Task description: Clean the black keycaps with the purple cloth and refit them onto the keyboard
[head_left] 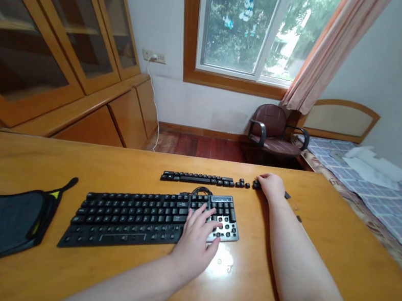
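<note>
A black keyboard (135,211) lies on the wooden desk, its bottom row and part of its number pad without keycaps. My left hand (198,233) rests over the right part of the keyboard, fingers spread on the number pad side. Beyond the keyboard, loose black keycaps (198,178) stand in rows, with a small cluster of keycaps (242,183) to their right. My right hand (271,186) reaches to the far right of these rows, fingertips closed at a few keycaps (256,184). Whether a keycap is pinched between them is hidden.
A dark grey cloth pouch (5,225) lies on the left of the desk (84,285). The keyboard's coiled cable (202,190) sits behind it. Small dark items (298,218) lie by my right forearm. Past the desk stand a chair (272,129), a bed and a glass-fronted cabinet.
</note>
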Motion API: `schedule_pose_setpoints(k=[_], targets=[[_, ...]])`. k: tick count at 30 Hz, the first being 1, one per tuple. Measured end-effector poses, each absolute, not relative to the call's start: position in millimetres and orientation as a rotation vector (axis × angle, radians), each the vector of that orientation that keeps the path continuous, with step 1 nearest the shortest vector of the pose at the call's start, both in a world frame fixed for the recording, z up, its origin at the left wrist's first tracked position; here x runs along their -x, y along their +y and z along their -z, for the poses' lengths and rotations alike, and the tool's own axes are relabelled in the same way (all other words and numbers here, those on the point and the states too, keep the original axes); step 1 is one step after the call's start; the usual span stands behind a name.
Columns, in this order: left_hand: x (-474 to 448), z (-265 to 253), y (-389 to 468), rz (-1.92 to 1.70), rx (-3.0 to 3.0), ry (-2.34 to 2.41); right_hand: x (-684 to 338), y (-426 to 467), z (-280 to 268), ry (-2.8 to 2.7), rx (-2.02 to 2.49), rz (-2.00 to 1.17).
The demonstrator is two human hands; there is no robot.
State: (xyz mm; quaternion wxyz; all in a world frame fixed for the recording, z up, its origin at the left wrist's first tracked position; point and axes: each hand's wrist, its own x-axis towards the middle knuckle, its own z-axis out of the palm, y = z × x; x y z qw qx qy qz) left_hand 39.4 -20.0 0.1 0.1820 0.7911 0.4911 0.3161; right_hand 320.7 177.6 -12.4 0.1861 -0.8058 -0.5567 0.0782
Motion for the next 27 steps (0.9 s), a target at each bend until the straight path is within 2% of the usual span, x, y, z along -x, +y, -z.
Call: schedule_pose_setpoints(k=[15, 21, 27], targets=[[-39.3, -1.2, -19.6, -0.908, -2.238, 1.369, -321.4, 171.1, 6.1, -1.4, 2.135, -0.257], [-38.6, -1.8, -19.3, -0.958, -2.221, 1.356, -321.3, 150.8, -34.3, -1.27, 2.002, -0.282], [-37.5, -3.0, -19.0, -1.131, -2.17, 1.252, -264.3, 70.3, -85.9, -1.08, 1.517, -0.721]])
